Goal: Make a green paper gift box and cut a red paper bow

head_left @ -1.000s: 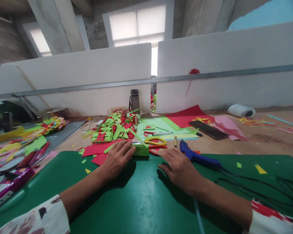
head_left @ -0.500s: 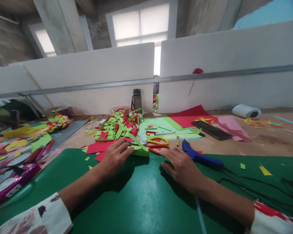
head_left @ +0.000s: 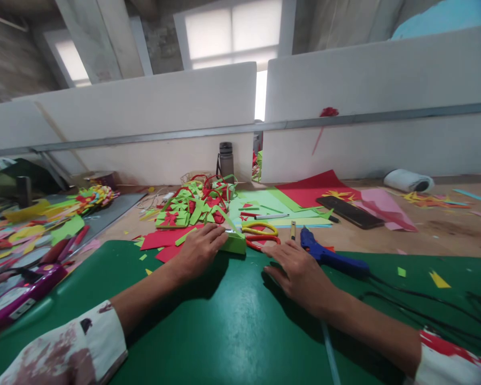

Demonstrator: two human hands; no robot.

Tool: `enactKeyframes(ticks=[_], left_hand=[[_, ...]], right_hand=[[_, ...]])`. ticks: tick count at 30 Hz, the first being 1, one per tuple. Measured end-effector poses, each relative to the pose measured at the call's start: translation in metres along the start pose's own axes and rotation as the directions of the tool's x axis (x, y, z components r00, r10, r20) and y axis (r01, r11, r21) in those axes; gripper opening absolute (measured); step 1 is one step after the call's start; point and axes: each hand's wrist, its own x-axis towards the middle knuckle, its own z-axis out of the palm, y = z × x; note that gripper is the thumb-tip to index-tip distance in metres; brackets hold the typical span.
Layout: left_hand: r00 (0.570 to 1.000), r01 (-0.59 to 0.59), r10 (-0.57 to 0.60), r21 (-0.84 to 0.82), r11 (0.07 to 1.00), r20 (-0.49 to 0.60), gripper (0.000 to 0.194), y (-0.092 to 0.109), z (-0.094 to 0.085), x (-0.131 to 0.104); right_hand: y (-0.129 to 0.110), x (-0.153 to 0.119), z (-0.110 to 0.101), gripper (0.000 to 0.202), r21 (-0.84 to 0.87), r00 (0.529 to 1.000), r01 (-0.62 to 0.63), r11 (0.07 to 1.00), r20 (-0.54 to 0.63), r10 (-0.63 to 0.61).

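Observation:
My left hand (head_left: 200, 251) has its fingers curved over a folded green paper piece (head_left: 235, 244) at the mat's far edge. A narrow upright flap rises from the paper, and the hand hides its left part. My right hand (head_left: 299, 270) rests low over the green mat (head_left: 232, 321), fingers stretched forward and apart, holding nothing. Just beyond its fingertips lie scissors with yellow and red handles (head_left: 260, 229). Right of that hand are a small yellow cutter (head_left: 293, 230) and a blue glue gun (head_left: 332, 259).
Behind my left hand lie red paper pieces (head_left: 166, 239) and a pile of green and red paper crafts (head_left: 196, 206). A grey bottle (head_left: 226, 160) stands at the back. Further right are a phone (head_left: 349, 211) and a white roll (head_left: 409, 181). A purple device (head_left: 24, 294) sits far left.
My left hand has slid slightly right along the green paper and covers more of it. My right hand stays in place. The view has shifted a little.

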Motion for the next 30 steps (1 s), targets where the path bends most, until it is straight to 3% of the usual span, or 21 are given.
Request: enactKeyframes(ticks=[5, 8, 11, 15, 21, 26, 30], left_hand=[[1.000, 0.016, -0.017, -0.067, 0.998, -0.013, 0.025, -0.002, 0.002, 0.006], [0.996, 0.060, -0.065, -0.091, 0.994, -0.056, 0.026, -0.010, -0.006, 0.007], [0.966, 0.210, -0.222, -0.101, 0.973, -0.132, 0.023, -0.029, -0.022, -0.001], [0.883, 0.437, -0.442, -0.065, 0.897, -0.161, 0.024, -0.058, -0.040, -0.022], [0.768, 0.640, -0.640, -0.004, 0.768, 0.011, 0.022, -0.074, -0.045, -0.041], [0.692, 0.684, -0.683, 0.089, 0.724, 0.233, 0.021, -0.070, -0.036, -0.037], [0.602, 0.715, -0.717, 0.160, 0.680, 0.351, 0.020, -0.065, -0.024, -0.033]], right_hand=[[0.000, 0.000, -0.001, 0.028, -0.010, 1.000, 0.010, 1.000, -0.011, -0.011], [0.000, 0.000, -0.001, 0.027, -0.016, 0.999, 0.027, 1.000, -0.024, -0.027], [0.000, 0.000, -0.002, 0.026, -0.028, 0.998, 0.041, 0.999, -0.052, -0.042], [0.001, 0.000, -0.003, 0.024, -0.033, 0.996, 0.062, 0.998, -0.057, -0.064], [0.008, -0.002, 0.001, 0.018, -0.063, 0.994, 0.097, 0.993, -0.047, -0.100], [0.016, -0.004, 0.003, 0.022, -0.098, 0.993, 0.101, 0.990, -0.046, -0.106], [0.018, -0.003, 0.003, 0.023, -0.099, 0.995, 0.090, 0.991, -0.043, -0.094]])
